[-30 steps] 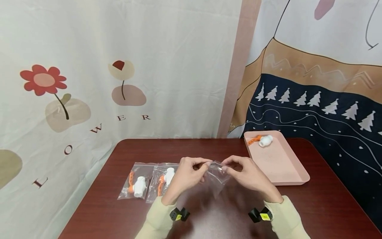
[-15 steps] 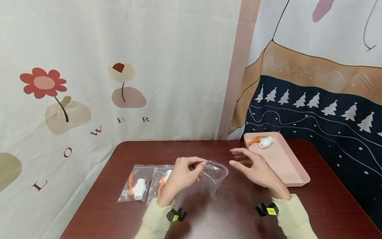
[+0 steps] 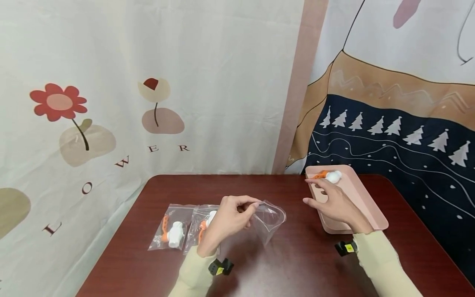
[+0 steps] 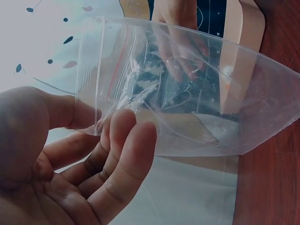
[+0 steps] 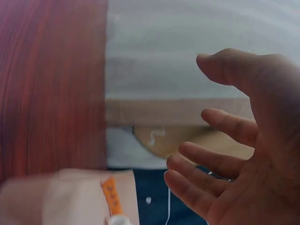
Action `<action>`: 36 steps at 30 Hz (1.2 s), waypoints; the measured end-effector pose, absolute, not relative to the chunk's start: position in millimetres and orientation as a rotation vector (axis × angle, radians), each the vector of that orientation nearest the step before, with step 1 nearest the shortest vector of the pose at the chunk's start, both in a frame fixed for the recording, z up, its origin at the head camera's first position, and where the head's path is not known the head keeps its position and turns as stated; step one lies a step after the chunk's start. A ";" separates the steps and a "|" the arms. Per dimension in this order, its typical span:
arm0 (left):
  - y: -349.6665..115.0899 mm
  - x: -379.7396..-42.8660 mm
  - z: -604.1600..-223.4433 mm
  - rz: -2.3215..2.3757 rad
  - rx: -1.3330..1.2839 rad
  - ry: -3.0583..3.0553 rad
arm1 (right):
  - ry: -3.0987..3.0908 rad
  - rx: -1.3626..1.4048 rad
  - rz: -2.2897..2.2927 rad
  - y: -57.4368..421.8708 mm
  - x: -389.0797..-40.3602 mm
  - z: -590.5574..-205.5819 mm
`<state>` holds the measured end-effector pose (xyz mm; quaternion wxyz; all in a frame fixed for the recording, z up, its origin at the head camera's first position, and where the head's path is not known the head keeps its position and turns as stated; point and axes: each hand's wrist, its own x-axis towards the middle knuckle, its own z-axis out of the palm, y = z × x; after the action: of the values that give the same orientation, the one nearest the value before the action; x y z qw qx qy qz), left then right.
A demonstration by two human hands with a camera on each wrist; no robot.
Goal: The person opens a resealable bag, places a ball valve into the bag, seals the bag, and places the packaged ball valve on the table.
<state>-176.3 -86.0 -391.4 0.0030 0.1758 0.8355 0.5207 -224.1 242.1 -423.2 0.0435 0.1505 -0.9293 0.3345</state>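
My left hand (image 3: 234,215) pinches a clear zip-lock bag (image 3: 270,220) by its upper edge, between thumb and fingers. The bag hangs above the table, its mouth spread in a loop. In the left wrist view nothing shows inside the bag (image 4: 187,93). My right hand (image 3: 335,203), fingers apart and holding nothing, is over the near left side of the pink tray (image 3: 365,194). At the tray's far end lies a white ball valve (image 3: 334,177) with an orange handle, partly behind my fingertips; the right wrist view catches its handle (image 5: 111,197).
Left of my left hand, two zip-lock bags lie on the dark red table (image 3: 293,264). One holds a white ball valve (image 3: 175,235) with an orange handle; the other's ball valve (image 3: 211,217) is partly hidden by my left hand. A printed curtain (image 3: 230,82) hangs behind.
My right hand has let go of the bag and moved right to the tray, its fingers spreading. My left hand keeps its pinch, and the bag's mouth now stands wider.
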 end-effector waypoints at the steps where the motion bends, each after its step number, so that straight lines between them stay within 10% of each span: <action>1: -85.5 -176.4 -391.5 1.634 0.553 2.618 | -2.847 0.464 0.997 245.3 -227.1 -423.4; 36: -86.0 -176.6 -391.5 1.586 0.594 2.595 | -3.272 0.260 0.340 306.3 -344.9 -447.2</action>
<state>-176.6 -86.0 -391.5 0.0215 0.1916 0.8372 0.5117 -344.9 306.3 -447.2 -0.0792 0.0784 -0.9884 0.1027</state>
